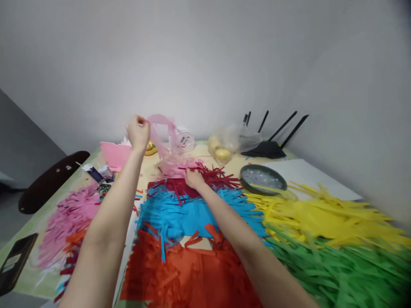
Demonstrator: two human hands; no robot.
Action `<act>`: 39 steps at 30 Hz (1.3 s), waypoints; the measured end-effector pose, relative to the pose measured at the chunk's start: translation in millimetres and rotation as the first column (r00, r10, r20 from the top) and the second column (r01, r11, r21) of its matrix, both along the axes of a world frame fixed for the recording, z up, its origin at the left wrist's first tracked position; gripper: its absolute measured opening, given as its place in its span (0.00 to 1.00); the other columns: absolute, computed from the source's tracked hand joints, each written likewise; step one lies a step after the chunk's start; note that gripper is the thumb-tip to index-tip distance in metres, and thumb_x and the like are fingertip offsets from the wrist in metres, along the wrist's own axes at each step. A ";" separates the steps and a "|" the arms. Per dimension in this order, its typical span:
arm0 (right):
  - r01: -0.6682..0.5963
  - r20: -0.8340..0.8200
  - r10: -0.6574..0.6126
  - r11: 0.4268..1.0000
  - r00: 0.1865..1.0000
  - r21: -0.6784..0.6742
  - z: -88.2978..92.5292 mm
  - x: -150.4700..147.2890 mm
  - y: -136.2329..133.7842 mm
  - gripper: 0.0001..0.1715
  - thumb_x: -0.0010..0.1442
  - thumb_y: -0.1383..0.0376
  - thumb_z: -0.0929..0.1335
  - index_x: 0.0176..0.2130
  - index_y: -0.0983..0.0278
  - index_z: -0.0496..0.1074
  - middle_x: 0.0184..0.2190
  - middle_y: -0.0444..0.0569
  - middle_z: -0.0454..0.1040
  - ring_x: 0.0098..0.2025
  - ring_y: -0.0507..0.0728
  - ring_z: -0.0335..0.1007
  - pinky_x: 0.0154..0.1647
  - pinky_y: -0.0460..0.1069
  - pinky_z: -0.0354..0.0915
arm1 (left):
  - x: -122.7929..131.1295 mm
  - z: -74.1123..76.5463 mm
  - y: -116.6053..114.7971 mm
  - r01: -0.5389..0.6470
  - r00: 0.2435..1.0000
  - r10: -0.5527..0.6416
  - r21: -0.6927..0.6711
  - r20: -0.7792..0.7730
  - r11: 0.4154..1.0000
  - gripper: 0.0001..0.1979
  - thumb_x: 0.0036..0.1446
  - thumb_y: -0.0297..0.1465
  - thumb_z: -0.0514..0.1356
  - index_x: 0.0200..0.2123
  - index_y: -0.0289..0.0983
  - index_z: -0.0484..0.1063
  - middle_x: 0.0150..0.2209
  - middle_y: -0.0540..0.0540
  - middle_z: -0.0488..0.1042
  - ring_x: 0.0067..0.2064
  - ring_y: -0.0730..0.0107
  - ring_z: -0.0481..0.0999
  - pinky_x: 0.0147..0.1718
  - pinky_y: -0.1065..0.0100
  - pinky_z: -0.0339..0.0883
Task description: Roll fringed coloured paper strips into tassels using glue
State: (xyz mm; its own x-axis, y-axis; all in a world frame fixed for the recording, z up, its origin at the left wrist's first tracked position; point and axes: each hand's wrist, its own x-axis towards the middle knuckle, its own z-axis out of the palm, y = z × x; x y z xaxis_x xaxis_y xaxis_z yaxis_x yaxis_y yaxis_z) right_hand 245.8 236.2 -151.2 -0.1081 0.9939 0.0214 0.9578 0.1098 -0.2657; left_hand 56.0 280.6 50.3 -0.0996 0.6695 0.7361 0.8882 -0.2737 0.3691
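Note:
My left hand (138, 130) is raised above the back of the table, its fingers closed on a handle of a thin pink plastic bag (167, 137). The bag's lower part rests on dark red fringed paper (173, 185). My right hand (194, 179) lies low over that paper at the bag's base; its fingers are bent, and what they grip, if anything, is hidden. Nearer me, blue fringed paper (192, 216) and orange-red fringed paper (199, 273) lie in layers between my forearms.
Yellow (321, 214) and green fringed paper (337, 265) lie at the right, pink fringe (72, 209) at the left. Behind are a dark bowl (263, 179), a router (266, 149), bagged yellow items (223, 154) and a pink box (115, 156). A phone (17, 263) lies near left.

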 end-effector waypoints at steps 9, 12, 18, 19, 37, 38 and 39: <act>-0.199 -0.136 0.240 0.945 0.961 0.261 71.9 9.2 -125.8 0.15 0.68 0.63 0.60 0.41 0.66 0.74 0.37 0.53 0.77 0.41 0.57 0.73 0.46 0.51 0.68 | -19.3 -43.0 -151.8 0.039 0.727 -0.141 -0.164 -0.672 0.986 0.08 0.57 0.21 0.53 0.35 0.35 0.71 0.36 0.38 0.76 0.45 0.53 0.72 0.53 0.51 0.59; -0.294 -0.169 0.424 0.815 0.890 0.500 87.3 5.3 -190.1 0.15 0.66 0.63 0.61 0.48 0.65 0.72 0.44 0.55 0.76 0.49 0.59 0.70 0.52 0.54 0.66 | -10.3 -79.9 -204.0 0.077 0.648 -0.230 -0.238 -0.726 0.968 0.09 0.58 0.22 0.52 0.36 0.35 0.72 0.34 0.38 0.77 0.44 0.52 0.74 0.56 0.47 0.59; -0.396 0.012 0.454 0.763 0.891 0.511 83.9 -4.0 -240.1 0.19 0.60 0.71 0.64 0.50 0.66 0.71 0.50 0.58 0.75 0.55 0.64 0.64 0.63 0.62 0.53 | -2.0 -101.3 -277.0 0.330 0.664 -0.456 -0.316 -0.592 0.890 0.10 0.61 0.23 0.51 0.39 0.36 0.72 0.39 0.39 0.77 0.45 0.57 0.75 0.60 0.52 0.58; -0.387 0.028 0.424 0.796 0.905 0.466 83.6 -1.6 -242.2 0.16 0.59 0.72 0.64 0.46 0.65 0.73 0.46 0.56 0.77 0.51 0.63 0.66 0.63 0.62 0.52 | -3.5 -101.9 -283.5 0.360 0.697 -0.481 -0.320 -0.532 0.876 0.10 0.61 0.24 0.51 0.39 0.37 0.72 0.40 0.40 0.77 0.46 0.58 0.74 0.60 0.53 0.59; -0.181 -0.663 0.383 0.917 0.643 0.355 120.4 58.1 -297.4 0.13 0.56 0.69 0.64 0.39 0.63 0.76 0.38 0.48 0.79 0.39 0.56 0.74 0.41 0.49 0.66 | -2.9 -85.3 -308.5 0.842 0.529 -0.592 -0.290 0.608 0.454 0.22 0.44 0.22 0.52 0.43 0.37 0.75 0.45 0.46 0.78 0.46 0.64 0.74 0.45 0.67 0.66; -0.199 -0.694 0.402 0.913 0.598 0.357 119.4 59.5 -298.8 0.15 0.55 0.71 0.63 0.39 0.62 0.77 0.38 0.48 0.79 0.40 0.56 0.74 0.42 0.49 0.66 | -3.3 -86.3 -309.3 0.859 0.497 -0.580 -0.271 0.645 0.434 0.23 0.42 0.22 0.52 0.43 0.37 0.76 0.46 0.46 0.78 0.47 0.64 0.74 0.47 0.67 0.66; -0.220 -0.717 0.422 0.905 0.555 0.363 118.8 60.7 -300.0 0.17 0.53 0.72 0.63 0.37 0.62 0.78 0.37 0.47 0.80 0.40 0.56 0.74 0.43 0.50 0.66 | -3.7 -87.8 -309.8 0.874 0.467 -0.563 -0.259 0.682 0.412 0.23 0.42 0.21 0.52 0.41 0.38 0.78 0.45 0.46 0.79 0.47 0.63 0.75 0.47 0.67 0.66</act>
State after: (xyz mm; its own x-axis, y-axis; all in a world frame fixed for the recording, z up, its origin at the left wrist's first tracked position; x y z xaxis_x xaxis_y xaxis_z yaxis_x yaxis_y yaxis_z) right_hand 306.5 -63.7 -32.4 -0.2609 0.8534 0.4513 0.2940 0.5156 -0.8049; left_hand 52.3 -29.3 -37.5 0.4389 0.8592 0.2629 0.1259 -0.3485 0.9288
